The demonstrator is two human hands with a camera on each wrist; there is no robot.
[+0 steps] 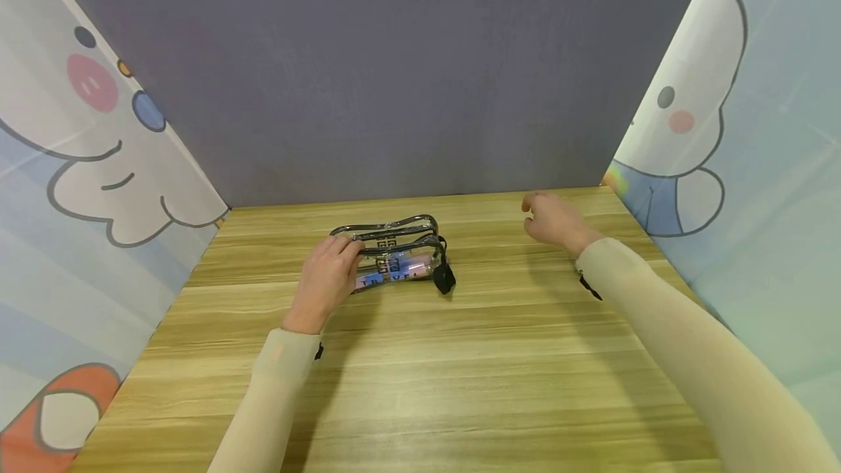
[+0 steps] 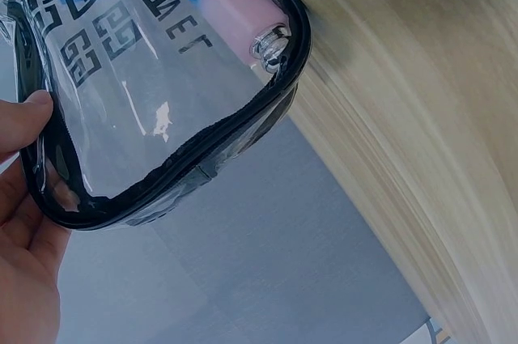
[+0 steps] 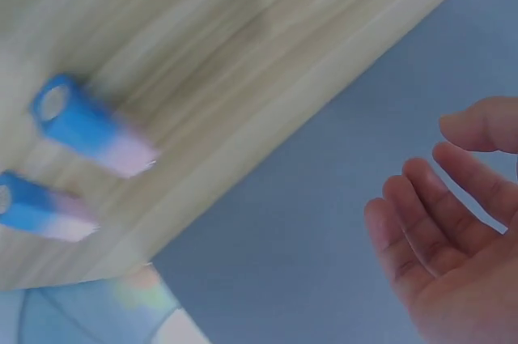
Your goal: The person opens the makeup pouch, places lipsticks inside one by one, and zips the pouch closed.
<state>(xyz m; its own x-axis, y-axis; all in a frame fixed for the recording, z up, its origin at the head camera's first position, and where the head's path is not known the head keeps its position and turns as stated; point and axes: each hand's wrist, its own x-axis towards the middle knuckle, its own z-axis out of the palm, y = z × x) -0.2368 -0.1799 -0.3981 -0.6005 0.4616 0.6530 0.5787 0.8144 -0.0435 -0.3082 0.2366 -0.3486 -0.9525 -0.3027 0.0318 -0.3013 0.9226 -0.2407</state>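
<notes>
With thumb and fingers, my left hand [image 1: 328, 272] pinches one end of a clear plastic zip pouch [image 1: 401, 268] that has black piping and printed lettering. A pink and blue bottle [image 2: 235, 8] with a silvery end shows through the clear wall in the left wrist view. At the pouch's other end sits a black tab [image 1: 444, 279]. My right hand [image 1: 555, 221] is held over the table's back right, its fingers loosely bent with nothing between them. Two blue and pink bottles [image 3: 97, 129] lie on the table in the right wrist view, apart from that hand.
The wood-grain table [image 1: 486, 371] ends at a dark grey panel [image 1: 407, 79] along its back. Curtains with cartoon prints hang at both sides, a left curtain [image 1: 79, 188] and a right curtain [image 1: 762, 166].
</notes>
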